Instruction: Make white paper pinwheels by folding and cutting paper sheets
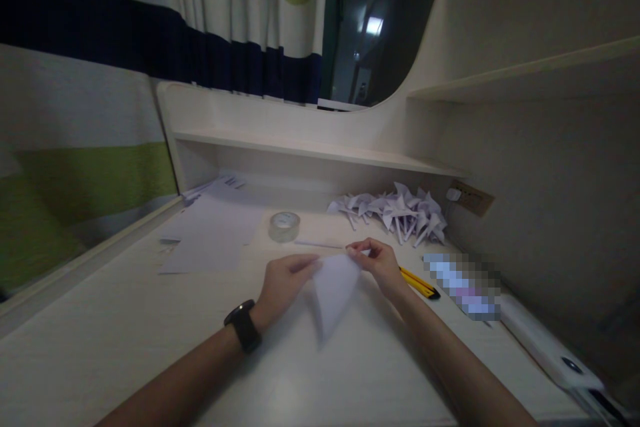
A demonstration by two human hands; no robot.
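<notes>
**White paper pinched at centre frame**

Left hand (284, 280) and right hand (381, 264) both close fingertips on the top edge of a folded paper triangle (333, 293), point down over the desk (125, 347); tape roll (284, 226) just above

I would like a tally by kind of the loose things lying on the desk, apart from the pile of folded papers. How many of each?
Folded paper held in both hands: 1
Tape roll: 1
Yellow cutter: 1
Stack of flat sheets: 1
White device: 1
Total: 5
The pile of folded papers is too tangled to count.
</notes>
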